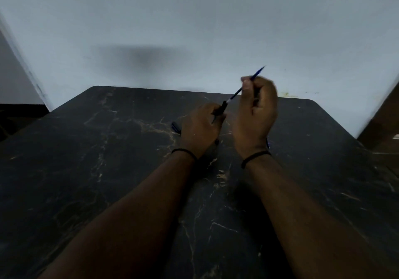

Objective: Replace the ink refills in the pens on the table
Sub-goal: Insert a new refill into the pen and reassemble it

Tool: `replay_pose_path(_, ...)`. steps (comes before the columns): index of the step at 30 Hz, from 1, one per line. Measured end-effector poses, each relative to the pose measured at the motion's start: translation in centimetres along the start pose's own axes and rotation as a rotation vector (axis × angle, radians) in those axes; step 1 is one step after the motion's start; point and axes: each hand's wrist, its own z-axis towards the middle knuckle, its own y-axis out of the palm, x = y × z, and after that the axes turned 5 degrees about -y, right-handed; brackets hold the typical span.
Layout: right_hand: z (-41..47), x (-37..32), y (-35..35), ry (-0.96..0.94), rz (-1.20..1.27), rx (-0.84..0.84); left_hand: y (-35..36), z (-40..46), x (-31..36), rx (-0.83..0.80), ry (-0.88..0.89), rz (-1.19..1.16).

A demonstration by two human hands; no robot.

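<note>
- Two bare hands are working above a black, marble-patterned surface (108, 170) with pale veins, set against a pale blue-grey wall.
- The left hand (199, 127) is curling its grip around a short black plastic pen barrel (221, 109), holding it tilted up and to the right.
- The right hand (258, 110) is pinching a thin blue ink refill (258, 74) between thumb and fingers; its near end, dark with a small white band, is meeting the mouth of the barrel, and its far end is poking out above the fist.
- Whether the refill is going in or coming out cannot be told.
- A small dark pen part (176, 126), possibly a cap, is lying on the surface just left of the left hand; something blue (268, 143) is peeking out behind the right wrist, too hidden to name.
- Both wrists are wearing thin black bands.
- Risk, as a judgement: the refill is slender and being held away from its near end, so pushing at an angle to the barrel could be bending or kinking it.
- Risk: a loose pinch could be letting the refill slip and drop, perhaps rolling toward the surface's edge.
- Risk: the loose part beside the left hand could be getting nudged away by a moving wrist.
- Risk: the dim light and motion blur suggest that lining up the tip with the narrow opening is being done largely by feel.
</note>
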Motion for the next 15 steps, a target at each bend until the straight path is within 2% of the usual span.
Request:
replay_pose_path(3, 2.1, 0.4, -0.8, -0.152, -0.07, 0.067, -0.1, 0.2, -0.5, 0.09, -0.033, 0.014)
replay_pose_path(5, 2.4, 1.8, -2.1, -0.127, -0.305, 0.025, 0.0, 0.2, -0.7, 0.111, -0.044, 0.034)
replay_pose_path(7, 1.9, 4.0, -3.9, 0.011, -0.626, -0.158, 0.2, 0.1, -0.9, 0.111, -0.035, 0.045)
replay_pose_path(9, 1.3, 5.9, -5.5, 0.263, -0.834, -0.365, 0.3, 0.2, -1.0, 0.111, -0.025, 0.054)
replay_pose_path(11, 1.3, 7.0, -6.4, 0.43, -0.917, -0.505, 0.4, 0.3, -1.2, 0.105, -0.029, 0.064)
replay_pose_path(15, 1.4, 7.6, -6.7, 0.5, -1.022, -0.598, 0.4, 0.5, -1.5, 0.133, -0.064, 0.036)
